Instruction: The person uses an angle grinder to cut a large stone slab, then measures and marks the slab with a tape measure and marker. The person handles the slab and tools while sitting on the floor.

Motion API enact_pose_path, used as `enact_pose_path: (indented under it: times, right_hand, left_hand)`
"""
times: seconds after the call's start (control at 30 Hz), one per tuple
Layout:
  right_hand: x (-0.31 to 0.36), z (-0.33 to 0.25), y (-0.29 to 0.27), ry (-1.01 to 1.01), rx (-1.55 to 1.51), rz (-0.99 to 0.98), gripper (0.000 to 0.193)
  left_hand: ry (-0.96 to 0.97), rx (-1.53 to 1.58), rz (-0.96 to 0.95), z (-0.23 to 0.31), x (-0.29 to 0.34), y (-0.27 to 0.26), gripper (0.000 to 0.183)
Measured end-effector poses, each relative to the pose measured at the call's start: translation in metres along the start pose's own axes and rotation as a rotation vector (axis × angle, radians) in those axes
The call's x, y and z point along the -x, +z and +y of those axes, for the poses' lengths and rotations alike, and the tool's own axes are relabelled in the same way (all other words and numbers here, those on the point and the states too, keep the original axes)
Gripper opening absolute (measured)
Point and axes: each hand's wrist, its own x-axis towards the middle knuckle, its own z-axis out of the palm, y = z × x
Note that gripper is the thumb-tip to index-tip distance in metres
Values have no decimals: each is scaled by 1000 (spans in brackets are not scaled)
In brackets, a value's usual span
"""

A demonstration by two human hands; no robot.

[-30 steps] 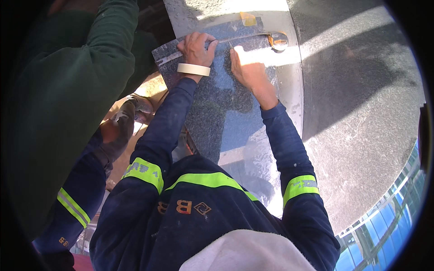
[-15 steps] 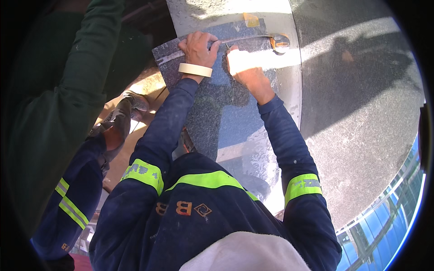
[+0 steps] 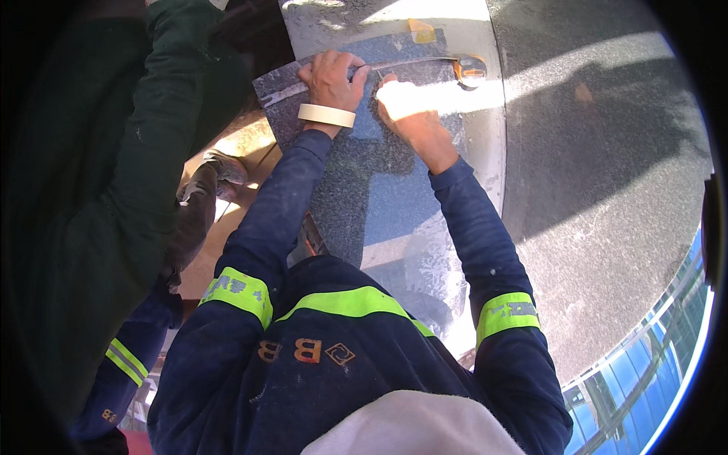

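Note:
My left hand [image 3: 330, 80] presses down on a dark speckled stone slab [image 3: 379, 197], its fingers pinching the thin blade of a tape measure. A roll of pale masking tape [image 3: 326, 114] sits around that wrist. The blade runs right to the shiny tape measure case [image 3: 470, 70] lying at the slab's far right corner. My right hand [image 3: 409, 114] rests curled on the slab just below the blade, in bright sun. Glare hides whether it holds anything.
The slab lies on a pale curved surface [image 3: 493, 152] bearing a yellow tape scrap [image 3: 421, 30]. Rough grey ground [image 3: 607, 189] spreads to the right, with blue glass panels [image 3: 644, 379] far below. A co-worker's green sleeve [image 3: 152, 152] and boot [image 3: 212, 171] crowd the left.
My right hand has edged slightly up toward the blade. The co-worker's arm and leg have shifted a little on the left. My left hand has stayed put.

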Motion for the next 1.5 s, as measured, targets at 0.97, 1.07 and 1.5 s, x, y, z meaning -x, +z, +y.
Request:
enact_pose_path:
  times: [0.97, 1.07, 1.5]
  right_hand:
    - [-36, -4, -15, -17, 9, -361, 24]
    - [-47, -3, -34, -105, 36, -539, 20]
    - [-68, -6, -35, -156, 260, -761, 17]
  left_hand:
    - [23, 39, 8, -6, -1, 2, 14]
    - [26, 37, 11, -4, 0, 2, 14]
    - [92, 2, 64, -11, 4, 8, 15]
